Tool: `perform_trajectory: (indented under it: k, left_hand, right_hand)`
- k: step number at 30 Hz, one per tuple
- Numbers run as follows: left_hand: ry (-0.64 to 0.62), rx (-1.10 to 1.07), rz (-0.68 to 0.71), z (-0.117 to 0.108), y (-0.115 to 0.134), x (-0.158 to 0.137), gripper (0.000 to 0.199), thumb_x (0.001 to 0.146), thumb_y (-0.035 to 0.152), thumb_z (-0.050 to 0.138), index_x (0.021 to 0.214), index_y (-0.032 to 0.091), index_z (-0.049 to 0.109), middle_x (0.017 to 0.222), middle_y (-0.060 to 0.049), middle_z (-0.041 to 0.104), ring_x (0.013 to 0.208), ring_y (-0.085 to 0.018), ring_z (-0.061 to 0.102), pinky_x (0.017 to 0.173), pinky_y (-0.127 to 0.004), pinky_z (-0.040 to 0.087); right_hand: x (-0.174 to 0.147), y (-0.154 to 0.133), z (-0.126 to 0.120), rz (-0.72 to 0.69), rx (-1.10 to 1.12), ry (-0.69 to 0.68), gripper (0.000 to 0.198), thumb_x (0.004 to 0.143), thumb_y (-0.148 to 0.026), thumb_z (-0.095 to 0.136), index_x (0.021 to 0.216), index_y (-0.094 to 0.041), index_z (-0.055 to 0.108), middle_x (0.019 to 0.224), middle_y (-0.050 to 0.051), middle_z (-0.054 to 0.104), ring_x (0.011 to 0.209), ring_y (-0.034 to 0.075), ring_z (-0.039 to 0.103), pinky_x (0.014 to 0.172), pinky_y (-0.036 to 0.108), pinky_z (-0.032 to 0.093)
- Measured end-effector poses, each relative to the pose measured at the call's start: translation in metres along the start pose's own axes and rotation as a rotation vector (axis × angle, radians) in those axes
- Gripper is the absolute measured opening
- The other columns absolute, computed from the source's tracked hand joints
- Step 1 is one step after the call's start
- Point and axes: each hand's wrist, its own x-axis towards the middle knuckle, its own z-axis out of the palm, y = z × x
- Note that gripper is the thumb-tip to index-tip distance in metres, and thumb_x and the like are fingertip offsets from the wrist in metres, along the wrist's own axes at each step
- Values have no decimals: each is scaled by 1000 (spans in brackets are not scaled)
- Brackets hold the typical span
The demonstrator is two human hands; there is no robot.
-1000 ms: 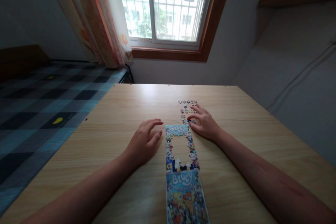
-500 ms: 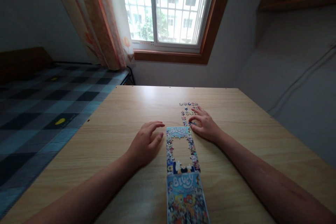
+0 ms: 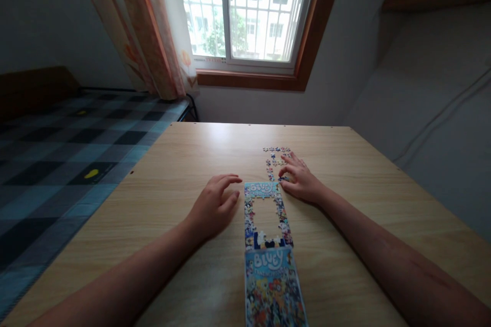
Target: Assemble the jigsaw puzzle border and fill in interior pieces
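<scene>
On the table lies a partly assembled jigsaw puzzle (image 3: 249, 219), a frame of joined pieces around a bare middle, with "Bluey" lettering along its top. My left hand (image 3: 215, 204) rests just left of it, thumb and fingers apart, holding nothing. Beyond the puzzle's top edge are several loose puzzle pieces (image 3: 270, 168), set out in rough rows. My right hand (image 3: 301, 180) is at their right side, its thumb and index finger closing on a small dark blue puzzle piece (image 3: 283, 179). Its other fingers stretch over nearby pieces and partly hide them.
A Bluey puzzle box (image 3: 273, 286) with a matching picture lies at the near end of the puzzle. The wooden table (image 3: 161, 189) reaches toward a barred window (image 3: 261, 15). To the left stands a bed with a checked cover (image 3: 126, 138); a curtain (image 3: 153, 30) hangs behind it.
The thumb and index finger of my right hand have drawn closer together at the dark blue piece. My left hand stays in place. The view has shifted slightly.
</scene>
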Motion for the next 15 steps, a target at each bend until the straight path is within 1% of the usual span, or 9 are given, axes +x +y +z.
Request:
perform_trajectory:
  k: [4, 11, 15]
  left_hand:
    - [-5, -4, 3, 0, 0, 0, 24, 90, 22, 53, 110, 21, 66, 122, -10, 68, 118, -27, 60, 105, -55, 48]
    - [-11, -21, -1, -1, 1, 0, 23, 90, 24, 54, 110, 22, 66, 121, -10, 68, 118, -27, 60, 105, -55, 48]
    - [-8, -20, -8, -1, 1, -1, 23, 89, 23, 54, 109, 22, 66, 122, -10, 68, 119, -27, 60, 105, -55, 48]
  right_hand:
    - [-1, 0, -2, -8, 33, 12, 13, 78, -23, 68, 90, -20, 68, 158, 16, 42, 155, 35, 12, 118, 68, 16]
    - [-6, -1, -5, -78, 83, 75, 7, 78, -24, 68, 84, -22, 67, 157, 12, 44, 155, 34, 14, 118, 69, 15]
    - [-7, 0, -5, -95, 108, 91, 5, 77, -23, 69, 81, -23, 67, 155, 11, 47, 155, 33, 16, 118, 69, 17]
